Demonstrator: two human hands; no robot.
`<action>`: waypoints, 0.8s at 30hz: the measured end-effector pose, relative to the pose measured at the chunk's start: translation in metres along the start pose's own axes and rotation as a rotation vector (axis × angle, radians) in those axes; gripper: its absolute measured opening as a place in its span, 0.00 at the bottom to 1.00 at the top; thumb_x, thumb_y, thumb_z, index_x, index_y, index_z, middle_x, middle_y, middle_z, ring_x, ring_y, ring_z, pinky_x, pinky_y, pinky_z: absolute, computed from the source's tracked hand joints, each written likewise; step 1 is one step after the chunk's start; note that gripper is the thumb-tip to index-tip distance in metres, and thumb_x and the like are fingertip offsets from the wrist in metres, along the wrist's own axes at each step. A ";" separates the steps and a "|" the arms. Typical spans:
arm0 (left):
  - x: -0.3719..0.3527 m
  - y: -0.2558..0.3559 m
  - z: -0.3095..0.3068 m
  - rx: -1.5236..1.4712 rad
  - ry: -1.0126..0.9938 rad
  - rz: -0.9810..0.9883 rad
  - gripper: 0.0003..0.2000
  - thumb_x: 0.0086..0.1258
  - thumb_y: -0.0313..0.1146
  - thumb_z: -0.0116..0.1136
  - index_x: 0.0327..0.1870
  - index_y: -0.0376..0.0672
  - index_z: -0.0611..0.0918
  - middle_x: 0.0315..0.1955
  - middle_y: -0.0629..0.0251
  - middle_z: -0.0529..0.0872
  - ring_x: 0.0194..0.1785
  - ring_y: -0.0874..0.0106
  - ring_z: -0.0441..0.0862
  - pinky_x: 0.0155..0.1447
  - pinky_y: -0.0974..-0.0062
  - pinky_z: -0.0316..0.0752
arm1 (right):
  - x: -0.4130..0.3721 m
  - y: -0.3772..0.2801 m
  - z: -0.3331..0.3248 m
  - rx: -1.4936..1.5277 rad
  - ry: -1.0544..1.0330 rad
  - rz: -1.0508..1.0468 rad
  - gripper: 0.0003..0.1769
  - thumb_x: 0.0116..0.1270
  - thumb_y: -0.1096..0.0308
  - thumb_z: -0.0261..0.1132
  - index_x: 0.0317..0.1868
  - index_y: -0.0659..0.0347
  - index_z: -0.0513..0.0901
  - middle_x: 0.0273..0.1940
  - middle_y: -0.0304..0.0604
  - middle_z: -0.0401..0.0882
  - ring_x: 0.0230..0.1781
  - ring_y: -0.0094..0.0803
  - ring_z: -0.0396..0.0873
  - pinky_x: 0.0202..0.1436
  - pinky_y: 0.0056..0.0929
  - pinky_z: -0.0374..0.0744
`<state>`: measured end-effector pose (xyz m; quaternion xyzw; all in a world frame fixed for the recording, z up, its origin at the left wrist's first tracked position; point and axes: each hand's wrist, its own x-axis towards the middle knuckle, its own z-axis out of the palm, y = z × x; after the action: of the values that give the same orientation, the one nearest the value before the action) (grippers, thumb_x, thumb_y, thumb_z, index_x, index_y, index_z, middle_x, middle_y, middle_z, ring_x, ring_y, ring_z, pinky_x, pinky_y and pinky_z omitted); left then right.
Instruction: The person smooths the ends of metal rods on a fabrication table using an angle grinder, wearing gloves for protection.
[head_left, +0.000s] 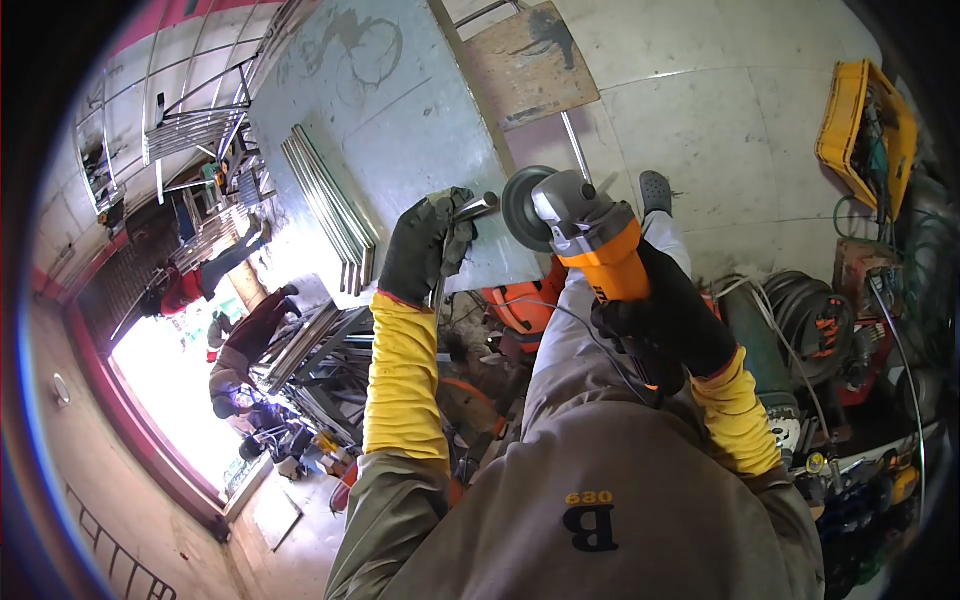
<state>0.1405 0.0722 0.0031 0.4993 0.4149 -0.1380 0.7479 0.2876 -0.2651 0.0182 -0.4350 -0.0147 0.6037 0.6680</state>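
My right hand (660,305), in a black glove, is closed around the body of an orange and grey angle grinder (608,262). The round disc (525,209) of the grinder faces the table, close to the end of a shiny metal tube (477,207). My left hand (425,245), in a dark grey glove, grips this tube over the table edge, its open end pointing toward the disc. Yellow sleeves cover both my forearms. On the grey metal table (400,110) lies a row of several similar tubes (328,205), left of my left hand.
A wooden board (528,65) adjoins the table's far side. At right are a yellow crate (860,140), coiled hoses (805,325) and a green cylinder (750,345). Orange equipment (525,310) sits below the table edge. Several people work at left, one near a bright spark (243,398).
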 end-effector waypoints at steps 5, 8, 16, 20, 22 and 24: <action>-0.005 0.003 0.014 0.031 0.096 0.014 0.22 0.86 0.50 0.62 0.61 0.36 0.83 0.28 0.64 0.86 0.19 0.78 0.74 0.21 0.80 0.67 | 0.002 -0.014 0.007 -0.011 -0.019 0.084 0.30 0.69 0.59 0.77 0.64 0.64 0.77 0.42 0.35 0.81 0.37 0.21 0.81 0.41 0.27 0.83; -0.005 0.001 0.008 0.042 0.084 0.013 0.23 0.86 0.50 0.61 0.63 0.36 0.83 0.30 0.63 0.87 0.20 0.78 0.76 0.22 0.80 0.68 | 0.011 -0.006 0.007 -0.041 -0.029 0.033 0.33 0.69 0.56 0.78 0.66 0.64 0.75 0.43 0.36 0.82 0.38 0.22 0.82 0.41 0.27 0.83; 0.000 -0.001 0.002 -0.044 0.027 0.005 0.24 0.84 0.49 0.63 0.66 0.36 0.84 0.29 0.65 0.86 0.21 0.78 0.77 0.22 0.78 0.69 | 0.009 0.003 0.012 -0.346 -0.014 -0.068 0.31 0.70 0.73 0.72 0.72 0.62 0.75 0.43 0.38 0.83 0.38 0.25 0.84 0.41 0.32 0.87; 0.010 -0.009 -0.013 -0.200 -0.170 -0.010 0.20 0.85 0.49 0.63 0.58 0.39 0.81 0.27 0.65 0.84 0.18 0.77 0.74 0.19 0.79 0.68 | 0.007 0.029 -0.005 -0.316 -0.017 -0.064 0.32 0.68 0.75 0.73 0.71 0.62 0.75 0.42 0.38 0.84 0.38 0.27 0.85 0.42 0.32 0.87; 0.012 -0.010 -0.017 -0.161 -0.290 0.037 0.20 0.85 0.47 0.64 0.60 0.38 0.81 0.29 0.64 0.86 0.17 0.78 0.74 0.20 0.80 0.69 | 0.002 0.033 -0.005 -0.288 0.028 -0.069 0.30 0.66 0.75 0.74 0.69 0.62 0.77 0.41 0.38 0.85 0.39 0.29 0.86 0.45 0.32 0.86; 0.003 -0.013 -0.017 -0.122 -0.183 0.018 0.21 0.85 0.47 0.64 0.61 0.37 0.82 0.30 0.64 0.86 0.17 0.79 0.75 0.20 0.81 0.69 | -0.003 0.030 -0.004 -0.346 0.030 -0.090 0.29 0.66 0.74 0.75 0.67 0.62 0.79 0.42 0.39 0.86 0.41 0.29 0.86 0.47 0.32 0.86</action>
<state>0.1263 0.0810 -0.0103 0.4421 0.3480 -0.1508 0.8129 0.2654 -0.2731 -0.0009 -0.5511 -0.1278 0.5552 0.6097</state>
